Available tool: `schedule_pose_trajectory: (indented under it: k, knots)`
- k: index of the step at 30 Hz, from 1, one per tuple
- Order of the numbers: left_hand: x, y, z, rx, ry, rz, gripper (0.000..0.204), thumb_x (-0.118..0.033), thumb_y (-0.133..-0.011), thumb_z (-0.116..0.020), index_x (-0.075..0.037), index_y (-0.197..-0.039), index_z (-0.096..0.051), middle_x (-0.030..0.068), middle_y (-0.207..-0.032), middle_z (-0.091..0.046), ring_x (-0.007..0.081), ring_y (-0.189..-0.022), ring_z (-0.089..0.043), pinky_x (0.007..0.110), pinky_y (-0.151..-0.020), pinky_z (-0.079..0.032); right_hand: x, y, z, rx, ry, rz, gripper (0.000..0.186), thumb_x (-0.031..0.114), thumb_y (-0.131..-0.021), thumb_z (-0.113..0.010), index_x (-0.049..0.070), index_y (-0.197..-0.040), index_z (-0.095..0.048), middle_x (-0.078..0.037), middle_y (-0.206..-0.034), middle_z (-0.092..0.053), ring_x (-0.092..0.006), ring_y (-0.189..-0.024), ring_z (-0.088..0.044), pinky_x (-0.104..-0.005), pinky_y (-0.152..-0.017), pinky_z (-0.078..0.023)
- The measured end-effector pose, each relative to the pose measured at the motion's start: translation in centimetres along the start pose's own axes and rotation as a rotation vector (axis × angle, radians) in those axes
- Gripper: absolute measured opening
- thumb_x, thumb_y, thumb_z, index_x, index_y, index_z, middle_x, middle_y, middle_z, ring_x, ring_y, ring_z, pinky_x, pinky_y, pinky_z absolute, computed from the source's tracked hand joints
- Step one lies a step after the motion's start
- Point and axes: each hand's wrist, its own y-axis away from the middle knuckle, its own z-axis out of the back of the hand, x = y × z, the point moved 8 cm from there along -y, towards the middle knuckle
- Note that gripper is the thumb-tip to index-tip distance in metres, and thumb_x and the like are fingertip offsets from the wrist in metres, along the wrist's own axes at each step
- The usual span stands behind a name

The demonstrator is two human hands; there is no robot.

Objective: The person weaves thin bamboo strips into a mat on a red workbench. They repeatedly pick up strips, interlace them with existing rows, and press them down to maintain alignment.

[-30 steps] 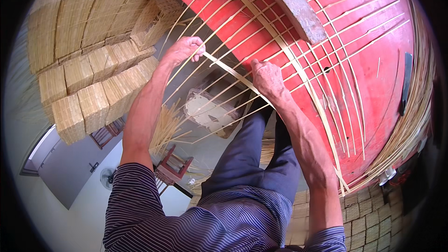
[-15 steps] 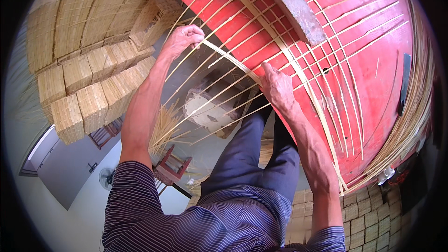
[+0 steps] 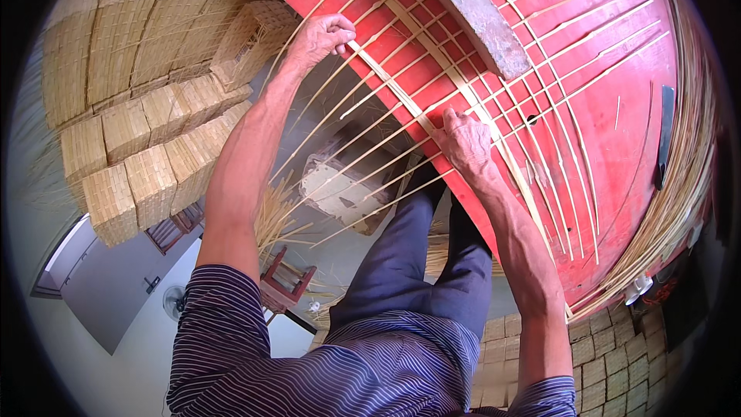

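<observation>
A flat, pale bamboo strip (image 3: 386, 79) runs slantwise between my hands, crossing the lengthwise strips near the table's edge. My left hand (image 3: 318, 40) pinches its upper left end between thumb and fingers. Lower right, my right hand (image 3: 466, 145) is closed at the strip's other stretch, fingers pressed down by the lattice; the strip passes partly out of sight under that hand. The open bamboo lattice (image 3: 421, 32) lies on the red tabletop (image 3: 624, 120), several of its strips sticking out past the edge toward me. A long stone block (image 3: 472, 14) rests on top of the lattice.
Stacked woven bamboo baskets (image 3: 139, 185) stand at the left. A bundle of long thin strips (image 3: 656, 228) curves along the table's right rim, beside a dark flat blade-like piece (image 3: 664, 135). Below are a small red-brown stool (image 3: 284, 282) and loose strips (image 3: 278, 220).
Both hands have shifted, the left one up and rightward, the right one slightly rightward. The strip between them has moved inward from the table's edge, closer to the lattice.
</observation>
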Motion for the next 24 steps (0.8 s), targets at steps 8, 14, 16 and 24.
schedule_pose_trajectory:
  k: [8,14,16,24]
  knots:
    - [0.8,1.0,2.2,-0.138,-0.120,0.000,0.033,-0.019,-0.088,-0.069,0.000,-0.114,-0.064,0.0054,-0.091,-0.068,0.0106,-0.076,-0.063,0.027,-0.070,-0.052,0.0,-0.3,-0.4,-0.002,-0.091,0.059,0.028,0.023,-0.082,-0.073,0.002,-0.090,-0.056,-0.019,-0.082,-0.068,-0.0372,-0.071,-0.069,-0.0481,-0.058,-0.052]
    - [-1.5,1.4,1.0,-0.180,-0.461,-0.248,0.031,-0.011,-0.081,-0.072,0.000,-0.110,-0.066,0.0111,-0.094,-0.064,0.0185,-0.081,-0.065,0.032,-0.076,-0.054,0.1,-0.4,-0.3,-0.034,-0.094,0.090,0.019,0.015,-0.081,-0.066,0.001,-0.089,-0.055,-0.020,-0.078,-0.066,-0.0390,-0.068,-0.067,-0.0492,-0.057,-0.052]
    - [-2.2,0.0,-0.4,-0.153,-0.437,-0.248,0.026,-0.008,-0.081,-0.071,0.000,-0.106,-0.066,0.0118,-0.092,-0.063,0.0199,-0.081,-0.065,0.034,-0.075,-0.055,-1.1,0.0,0.3,-0.034,-0.075,0.057,0.018,0.014,-0.080,-0.064,0.001,-0.089,-0.055,-0.021,-0.078,-0.066,-0.0391,-0.068,-0.067,-0.0493,-0.056,-0.052]
    - [-2.5,0.8,1.0,-0.270,-0.371,-0.236,0.026,-0.007,-0.082,-0.067,0.002,-0.107,-0.065,0.0152,-0.097,-0.069,0.0237,-0.088,-0.068,0.035,-0.080,-0.056,0.0,-0.3,0.2,-0.027,-0.093,0.088,0.018,0.014,-0.081,-0.064,0.002,-0.090,-0.055,-0.021,-0.080,-0.066,-0.0384,-0.068,-0.068,-0.0478,-0.056,-0.052]
